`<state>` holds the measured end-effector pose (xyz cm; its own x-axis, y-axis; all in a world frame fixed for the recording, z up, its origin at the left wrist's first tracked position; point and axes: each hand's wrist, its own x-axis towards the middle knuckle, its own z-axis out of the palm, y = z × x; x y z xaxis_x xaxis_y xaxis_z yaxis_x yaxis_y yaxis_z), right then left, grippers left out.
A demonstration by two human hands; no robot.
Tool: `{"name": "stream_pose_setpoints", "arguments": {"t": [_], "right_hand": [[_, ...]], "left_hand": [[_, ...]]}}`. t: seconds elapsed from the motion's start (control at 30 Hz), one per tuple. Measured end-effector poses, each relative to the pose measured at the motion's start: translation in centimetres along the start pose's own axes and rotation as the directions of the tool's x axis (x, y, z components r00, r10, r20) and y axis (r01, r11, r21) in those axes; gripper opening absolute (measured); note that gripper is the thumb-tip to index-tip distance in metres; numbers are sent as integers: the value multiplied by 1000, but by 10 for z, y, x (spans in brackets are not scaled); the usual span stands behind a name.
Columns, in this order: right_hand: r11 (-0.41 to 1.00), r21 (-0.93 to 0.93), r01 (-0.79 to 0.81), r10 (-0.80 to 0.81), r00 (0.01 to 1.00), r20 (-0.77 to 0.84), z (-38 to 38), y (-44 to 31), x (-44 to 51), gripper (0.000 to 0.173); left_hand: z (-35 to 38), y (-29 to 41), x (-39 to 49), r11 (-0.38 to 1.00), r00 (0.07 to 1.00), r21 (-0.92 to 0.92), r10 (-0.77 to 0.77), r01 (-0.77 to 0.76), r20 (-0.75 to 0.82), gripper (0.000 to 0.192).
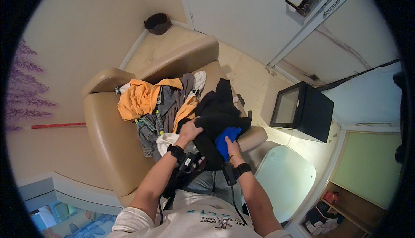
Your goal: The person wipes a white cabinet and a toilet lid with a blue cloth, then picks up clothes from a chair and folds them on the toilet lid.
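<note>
A black garment [219,108] lies bunched before me, spread over the right part of a tan sofa seat. My left hand [190,130] grips its near left edge. In my right hand [233,150] is a piece of bright blue cloth [223,140], pinched under the thumb; whether it belongs to the black garment cannot be told. Left of the black garment sits a heap of clothes: an orange garment [137,100], a grey denim garment [147,131] and a dark grey garment [171,115]. White cloth [167,142] lies just beside my left wrist.
The tan sofa [105,140] has a raised back and arms around the heap. To the right are a pale green stool or chair seat [285,183] and a black cabinet with a glass front [304,111]. A dark bin [158,23] stands in the far corner, near a white door [240,14].
</note>
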<state>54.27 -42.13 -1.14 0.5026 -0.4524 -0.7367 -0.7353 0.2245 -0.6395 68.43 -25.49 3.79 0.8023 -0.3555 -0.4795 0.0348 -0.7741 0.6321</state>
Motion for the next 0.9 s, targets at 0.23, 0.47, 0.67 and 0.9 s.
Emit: {"name": "stream_pose_setpoints", "arguments": {"t": [0.23, 0.47, 0.67, 0.9], "right_hand": [[989, -147, -7, 10, 1000, 17, 13, 11, -4, 55], [958, 207, -197, 176, 978, 114, 46, 37, 7, 57], [714, 505, -485, 298, 863, 408, 52, 40, 4, 68], [443, 661, -606, 43, 751, 659, -10, 6, -18, 54]], "left_hand": [[10, -59, 20, 951, 995, 306, -1, 33, -104, 72], [55, -68, 19, 993, 994, 62, -105, 103, 24, 112], [31, -48, 9, 859, 849, -260, -305, 441, 432, 49], [0, 51, -18, 792, 862, -459, -158, 402, 482, 38]]}}
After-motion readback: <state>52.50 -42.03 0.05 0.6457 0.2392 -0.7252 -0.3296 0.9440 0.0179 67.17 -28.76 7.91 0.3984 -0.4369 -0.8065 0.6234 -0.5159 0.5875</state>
